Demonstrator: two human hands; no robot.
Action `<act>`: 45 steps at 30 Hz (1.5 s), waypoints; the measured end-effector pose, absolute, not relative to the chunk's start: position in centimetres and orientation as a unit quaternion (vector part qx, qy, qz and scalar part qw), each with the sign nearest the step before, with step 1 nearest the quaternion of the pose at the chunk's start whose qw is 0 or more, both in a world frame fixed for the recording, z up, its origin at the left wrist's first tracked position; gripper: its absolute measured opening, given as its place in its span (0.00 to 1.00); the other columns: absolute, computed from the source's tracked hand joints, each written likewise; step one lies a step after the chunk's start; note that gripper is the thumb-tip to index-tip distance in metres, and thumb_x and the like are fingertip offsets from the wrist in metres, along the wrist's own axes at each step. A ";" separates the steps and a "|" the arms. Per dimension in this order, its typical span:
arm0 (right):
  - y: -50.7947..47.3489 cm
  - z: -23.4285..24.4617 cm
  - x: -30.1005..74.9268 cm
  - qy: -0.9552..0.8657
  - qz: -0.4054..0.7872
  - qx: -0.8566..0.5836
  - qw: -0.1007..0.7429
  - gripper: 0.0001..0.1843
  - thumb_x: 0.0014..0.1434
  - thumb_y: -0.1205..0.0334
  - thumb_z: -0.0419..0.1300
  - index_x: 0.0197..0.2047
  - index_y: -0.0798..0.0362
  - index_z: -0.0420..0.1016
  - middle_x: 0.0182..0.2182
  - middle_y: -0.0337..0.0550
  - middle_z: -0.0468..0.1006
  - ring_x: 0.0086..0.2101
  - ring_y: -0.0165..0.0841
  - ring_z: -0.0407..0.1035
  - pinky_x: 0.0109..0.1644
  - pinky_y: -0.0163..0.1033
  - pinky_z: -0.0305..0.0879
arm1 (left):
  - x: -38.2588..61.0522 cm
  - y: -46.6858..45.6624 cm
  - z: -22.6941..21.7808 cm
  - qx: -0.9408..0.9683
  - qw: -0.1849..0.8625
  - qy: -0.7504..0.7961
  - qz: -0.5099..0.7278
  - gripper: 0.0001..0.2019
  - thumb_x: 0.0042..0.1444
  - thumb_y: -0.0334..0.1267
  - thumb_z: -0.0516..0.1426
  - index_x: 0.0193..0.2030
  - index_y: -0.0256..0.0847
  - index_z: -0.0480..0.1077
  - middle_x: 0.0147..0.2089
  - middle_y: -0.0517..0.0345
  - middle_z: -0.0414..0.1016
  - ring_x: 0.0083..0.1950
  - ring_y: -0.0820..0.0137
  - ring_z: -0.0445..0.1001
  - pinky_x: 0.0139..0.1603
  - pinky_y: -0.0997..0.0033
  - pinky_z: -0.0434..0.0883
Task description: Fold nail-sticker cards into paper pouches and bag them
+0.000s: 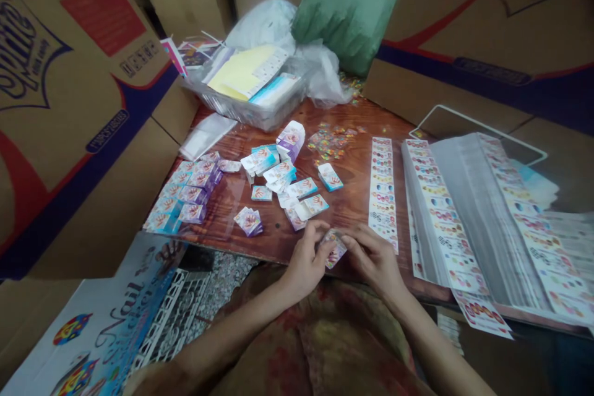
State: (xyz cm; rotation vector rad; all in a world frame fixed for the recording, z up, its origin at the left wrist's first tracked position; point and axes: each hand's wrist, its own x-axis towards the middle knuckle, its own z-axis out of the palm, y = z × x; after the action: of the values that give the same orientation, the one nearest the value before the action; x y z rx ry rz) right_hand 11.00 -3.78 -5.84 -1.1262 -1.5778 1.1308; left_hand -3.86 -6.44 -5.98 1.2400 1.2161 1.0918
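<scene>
Standing farthest left of the hands: one large carton (134,198), printed, upright. Below it, left of the forearms: a "Nail Stickers" panel (106,315). Next, well left of the left hand: rows of small purple and blue boxes (190,195), close-packed near the table edge; a nudge from the left forearm could spill the outer ones. Beyond the hands, to the left: a clear plastic tub (241,112) with papers. Nearer, left of the left hand: a short purple pile (249,223), loosely stacked. Just beyond the left hand: a jumble of blue-and-white boxes (283,176), liable to scatter if the knuckles push forward.

Left hand (304,263): fingers closed on one small printed packet (335,250), at the table edge; contents not discernible. Right hand (378,257): fingertips pinching its right side. Uneven pull between the two could crease the packet or drop it lapward.

Beyond both hands: glittery scraps (329,141), light, easily swept about. Right of the right hand: one sticker strip (384,192), then thick strip stacks (445,210), with a strip overhanging the edge (482,314), which the right forearm might snag. Farthest right: a second carton (492,31).
</scene>
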 end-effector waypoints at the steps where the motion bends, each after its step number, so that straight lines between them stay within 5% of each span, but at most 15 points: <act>1: -4.0 -5.6 11.0 -0.657 0.429 -0.445 0.433 0.12 0.58 0.53 0.60 0.38 0.49 0.82 0.31 0.44 0.76 0.33 0.34 0.71 0.36 0.38 0.67 | -3.8 -6.5 -5.9 0.504 0.527 0.505 0.462 0.06 0.62 0.35 0.50 0.46 0.42 0.58 0.44 0.54 0.74 0.47 0.69 0.73 0.50 0.68 0.67; 11: -3.5 -6.2 10.8 -0.472 0.570 -0.504 0.445 0.13 0.46 0.51 0.69 0.33 0.49 0.83 0.31 0.43 0.82 0.32 0.36 0.75 0.40 0.42 0.72 | -3.9 -6.7 -5.8 0.507 0.535 0.497 0.457 0.06 0.64 0.37 0.47 0.47 0.43 0.56 0.43 0.57 0.72 0.44 0.72 0.73 0.48 0.71 0.68; 20: -3.6 -5.1 11.7 -0.667 0.477 -0.427 0.381 0.12 0.55 0.52 0.62 0.40 0.46 0.83 0.38 0.44 0.82 0.39 0.39 0.76 0.41 0.40 0.74 | -4.5 -6.9 -5.4 0.387 0.628 0.498 0.456 0.14 0.60 0.40 0.51 0.52 0.43 0.59 0.35 0.62 0.67 0.20 0.81 0.60 0.16 0.82 0.58; 27: -3.4 -6.1 10.2 -0.597 0.523 -0.488 0.364 0.13 0.48 0.49 0.67 0.34 0.47 0.83 0.34 0.44 0.83 0.35 0.39 0.77 0.41 0.40 0.75 | -6.6 -7.7 -4.6 0.508 0.491 0.525 0.474 0.13 0.61 0.34 0.50 0.52 0.41 0.66 0.34 0.59 0.69 0.34 0.74 0.69 0.36 0.76 0.68; 33: -2.0 -4.2 8.8 -0.703 0.503 -0.408 0.294 0.15 0.47 0.47 0.67 0.34 0.47 0.84 0.33 0.46 0.83 0.34 0.41 0.78 0.39 0.41 0.76 | -8.5 -7.9 -4.6 0.420 0.595 0.502 0.467 0.16 0.59 0.40 0.52 0.53 0.40 0.66 0.31 0.60 0.65 0.22 0.79 0.60 0.19 0.82 0.61; 42: -1.4 -4.1 6.3 -0.724 0.481 -0.391 0.302 0.13 0.48 0.48 0.67 0.33 0.47 0.83 0.32 0.46 0.83 0.33 0.41 0.78 0.36 0.40 0.76 | -10.5 -8.5 -3.9 0.397 0.587 0.518 0.480 0.17 0.60 0.44 0.51 0.52 0.41 0.70 0.30 0.60 0.68 0.17 0.81 0.59 0.15 0.82 0.58; 45: -1.7 -4.5 5.5 -0.700 0.482 -0.411 0.329 0.13 0.49 0.49 0.66 0.30 0.49 0.81 0.27 0.44 0.82 0.28 0.38 0.76 0.31 0.37 0.75 | -11.2 -9.0 -3.8 0.430 0.544 0.534 0.484 0.17 0.62 0.44 0.50 0.53 0.42 0.70 0.33 0.57 0.72 0.22 0.78 0.65 0.21 0.79 0.64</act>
State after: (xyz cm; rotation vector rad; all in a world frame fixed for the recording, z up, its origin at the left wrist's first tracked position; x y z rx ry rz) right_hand 5.46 -1.69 -4.49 -1.0754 -1.8333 1.2623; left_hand -11.23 -8.97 -3.77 1.0194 1.2677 1.1490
